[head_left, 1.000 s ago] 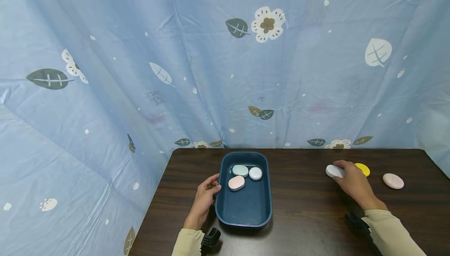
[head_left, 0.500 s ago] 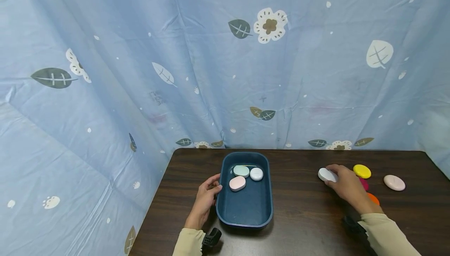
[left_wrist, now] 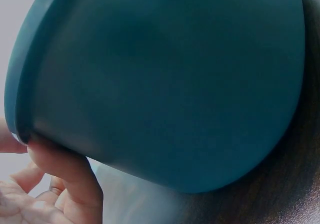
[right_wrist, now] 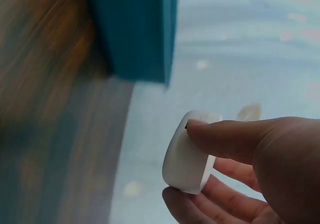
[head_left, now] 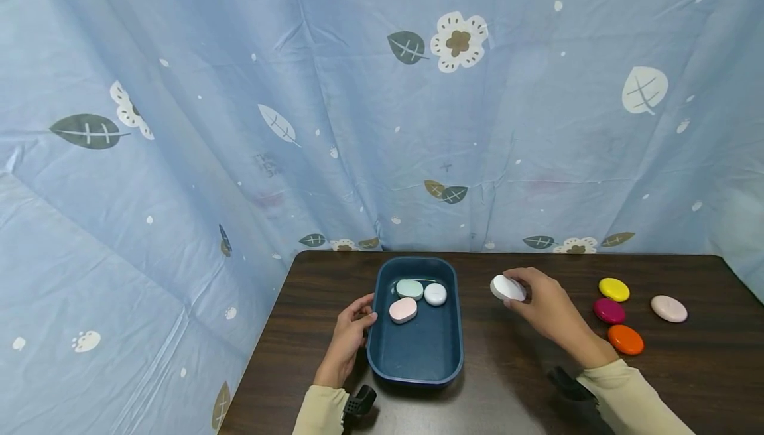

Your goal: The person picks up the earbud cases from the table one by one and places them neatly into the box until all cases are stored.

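My left hand (head_left: 346, 339) pinches the left rim of a dark blue plastic tub (head_left: 414, 355), thumb at the edge and fingers against the outer wall. Inside the tub's far half lie a pale green soap bar (head_left: 409, 289), a pink one (head_left: 402, 310) and a round white one (head_left: 435, 294). Over the table to the tub's right, my right hand (head_left: 549, 309) holds a white oval soap bar (head_left: 505, 288) between thumb and fingers. The right wrist view shows this bar tilted on edge, with the tub's outer wall (right_wrist: 137, 29) beyond it.
On the right of the dark wooden table (head_left: 513, 382) lie a yellow soap bar (head_left: 614, 290), a magenta one (head_left: 609, 311), an orange one (head_left: 625, 340) and a pale pink one (head_left: 669, 309). A blue patterned curtain (head_left: 358, 123) hangs behind the table and along its left side.
My right hand has carried the white soap bar leftward toward the tub, uncovering the yellow, magenta and orange bars. The left hand stays on the tub's rim.
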`<action>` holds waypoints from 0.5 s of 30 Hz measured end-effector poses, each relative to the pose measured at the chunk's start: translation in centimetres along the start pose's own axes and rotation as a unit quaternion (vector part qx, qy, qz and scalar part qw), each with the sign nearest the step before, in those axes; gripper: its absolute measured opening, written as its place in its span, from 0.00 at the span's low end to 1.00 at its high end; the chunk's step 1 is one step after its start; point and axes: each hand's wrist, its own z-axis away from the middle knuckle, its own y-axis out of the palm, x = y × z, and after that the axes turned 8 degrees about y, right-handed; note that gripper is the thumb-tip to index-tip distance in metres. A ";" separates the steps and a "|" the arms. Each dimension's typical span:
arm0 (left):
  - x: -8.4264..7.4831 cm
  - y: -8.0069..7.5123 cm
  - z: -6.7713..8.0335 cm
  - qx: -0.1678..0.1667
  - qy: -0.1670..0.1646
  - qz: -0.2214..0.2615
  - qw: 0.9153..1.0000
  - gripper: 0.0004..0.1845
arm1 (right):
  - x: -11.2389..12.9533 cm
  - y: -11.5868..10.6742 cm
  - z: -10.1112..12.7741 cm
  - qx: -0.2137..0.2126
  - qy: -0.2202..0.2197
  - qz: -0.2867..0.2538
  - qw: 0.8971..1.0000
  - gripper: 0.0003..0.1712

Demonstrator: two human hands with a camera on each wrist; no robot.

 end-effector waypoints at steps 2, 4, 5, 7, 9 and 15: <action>0.0 0.0 0.0 0.000 0.000 0.000 1.000 0.24 | 1.2 0.3 -0.1 0.001 -0.015 -0.008 1.000 0.28; 0.0 0.0 0.0 -0.001 -0.001 -0.002 1.000 0.24 | 2.2 0.6 -0.2 0.002 -0.029 -0.014 0.999 0.28; -0.1 0.0 0.0 -0.001 -0.002 -0.002 1.000 0.24 | 2.6 0.8 -0.3 0.004 -0.036 -0.016 0.999 0.28; 0.0 0.0 0.0 -0.004 -0.004 -0.004 1.000 0.24 | 3.5 1.3 -0.4 0.007 -0.048 -0.020 0.999 0.27; -0.1 0.0 0.0 -0.004 -0.006 -0.007 1.000 0.24 | 4.4 1.7 -0.5 0.014 -0.056 -0.026 0.998 0.27; -0.1 0.0 0.0 -0.004 -0.010 -0.008 1.000 0.23 | 6.7 3.0 -0.8 0.051 -0.064 -0.041 0.996 0.28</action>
